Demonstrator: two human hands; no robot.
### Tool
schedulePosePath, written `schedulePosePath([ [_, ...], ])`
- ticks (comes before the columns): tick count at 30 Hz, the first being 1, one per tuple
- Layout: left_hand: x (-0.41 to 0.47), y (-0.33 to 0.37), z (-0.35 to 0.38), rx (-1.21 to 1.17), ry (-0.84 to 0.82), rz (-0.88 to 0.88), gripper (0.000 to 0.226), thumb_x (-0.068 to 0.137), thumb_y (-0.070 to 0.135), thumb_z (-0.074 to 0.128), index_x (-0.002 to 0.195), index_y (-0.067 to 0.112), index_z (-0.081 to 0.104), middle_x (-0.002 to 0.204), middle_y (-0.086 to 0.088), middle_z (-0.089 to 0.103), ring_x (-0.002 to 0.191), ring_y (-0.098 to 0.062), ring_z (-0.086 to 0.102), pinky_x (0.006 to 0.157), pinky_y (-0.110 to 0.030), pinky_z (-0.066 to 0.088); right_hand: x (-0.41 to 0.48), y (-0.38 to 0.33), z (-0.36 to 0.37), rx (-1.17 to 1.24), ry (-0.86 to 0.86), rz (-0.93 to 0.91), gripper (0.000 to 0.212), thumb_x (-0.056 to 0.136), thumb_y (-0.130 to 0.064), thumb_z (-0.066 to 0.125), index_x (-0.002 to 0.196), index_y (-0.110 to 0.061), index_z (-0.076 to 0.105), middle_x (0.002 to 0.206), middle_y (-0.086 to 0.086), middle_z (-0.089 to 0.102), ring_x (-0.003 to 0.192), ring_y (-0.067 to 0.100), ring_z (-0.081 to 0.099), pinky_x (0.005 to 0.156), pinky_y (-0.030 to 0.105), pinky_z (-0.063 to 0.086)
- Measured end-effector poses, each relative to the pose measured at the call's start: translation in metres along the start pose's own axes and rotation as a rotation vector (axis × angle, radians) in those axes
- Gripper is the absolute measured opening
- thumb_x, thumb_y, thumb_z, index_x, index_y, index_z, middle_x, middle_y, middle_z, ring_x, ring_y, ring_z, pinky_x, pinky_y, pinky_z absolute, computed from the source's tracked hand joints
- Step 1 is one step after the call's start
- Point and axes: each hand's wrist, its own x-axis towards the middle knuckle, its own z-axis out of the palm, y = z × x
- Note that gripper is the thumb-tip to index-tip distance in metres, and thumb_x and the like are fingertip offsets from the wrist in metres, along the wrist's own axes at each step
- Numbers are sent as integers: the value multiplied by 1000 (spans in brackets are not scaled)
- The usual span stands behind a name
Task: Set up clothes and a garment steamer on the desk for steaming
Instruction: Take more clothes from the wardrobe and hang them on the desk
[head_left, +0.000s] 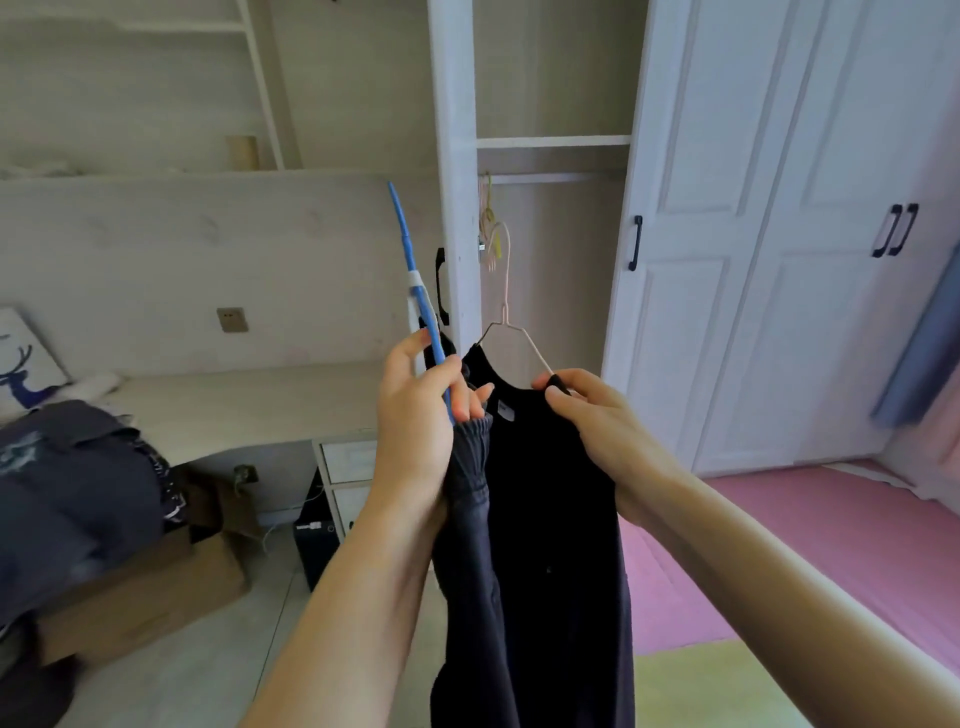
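1. Two hands are in view. The left hand (415, 410) and the right hand (602, 426) are both raised in front of an open wardrobe (727, 260).
2. Two garments hang between them: a black garment (550, 519) on one thin pink hanger (504, 312), and a grey garment (470, 519) with a gathered elastic edge.
3. There is one blue pole (410, 260), slanting up and to the left.
4. The left fingers (467, 400) are curled round the lower part of the pole. The grey garment's gathered edge sits directly beneath them and hangs down along the wrist; how it is held is hard to make out.
5. The right fingers (558, 397) pinch the black garment's shoulder where it covers the hanger's right arm, thumb and forefinger closed on the cloth.
6. Both garments run off the bottom of the frame, so their full shape is hidden.
7. A few more hangers (488, 208) hang on the wardrobe rail; their number is unclear.
8. The held clothes are in the air, to the right of the table (249, 405) and not on it.
9. One pile of dark clothes (78, 493) lies at the left, cut off by the frame, above a cardboard box (156, 587).
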Motion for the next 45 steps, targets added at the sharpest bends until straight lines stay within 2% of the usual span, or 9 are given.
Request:
schedulePosePath([
  [6,-1,9,-20,-80,8,-120,19,98,21,43,91,5,50,33,-4,35,35,-17,43,69,-34,56,1,4,12,-9,-82,12,17,97,-21,51,108,-19,64,87,1,70,67,12,67,65,28,52],
  [9,7,11,-34,-82,57,-164,29,95,28,51,79,5,46,36,-6,50,41,-19,56,81,-37,55,6,9,21,-26,-130,32,17,97,-22,51,107,-19,65,89,2,69,79,20,65,72,31,48],
  [12,9,7,-53,-52,66,-213,42,103,36,32,84,3,51,39,-7,54,44,-20,60,80,-38,56,12,13,34,-60,-168,69,17,97,-23,51,107,-21,65,92,3,69,81,23,62,61,24,45],
  [16,9,5,-84,-40,16,-281,41,104,35,29,107,6,58,37,-2,39,39,-17,48,73,-33,53,20,26,60,-92,-214,35,17,98,-20,50,106,-20,65,97,5,69,77,17,66,62,24,50],
  [19,13,3,-115,-55,45,-305,34,104,34,32,97,10,55,40,-2,39,40,-16,46,72,-36,57,26,37,84,-112,-258,26,17,97,-20,50,107,-20,64,94,4,69,72,13,66,57,21,49],
  [23,23,10,-165,-128,127,-310,34,99,37,45,85,10,57,60,-3,60,52,-16,61,79,-40,59,41,49,128,-139,-320,-2,16,97,-20,51,105,-21,65,97,7,68,77,16,63,71,29,52],
  [31,42,32,-275,-96,178,-245,32,102,25,41,116,1,58,110,-15,70,80,-23,69,81,-38,58,76,58,228,-150,-409,3,17,98,-21,50,106,-23,65,97,6,68,80,19,65,74,34,53],
  [36,61,49,-326,-231,255,-186,26,100,10,44,122,3,54,114,-12,69,94,-27,70,83,-37,58,92,61,291,-159,-426,-41,17,97,-19,50,104,-23,66,97,3,68,81,15,66,70,29,51],
  [45,96,73,-406,-334,443,-34,36,101,19,41,134,5,45,118,-5,69,110,-24,65,97,-38,48,92,67,402,-269,-555,-156,18,97,-24,49,101,-31,65,101,-5,67,97,18,64,94,40,50],
])
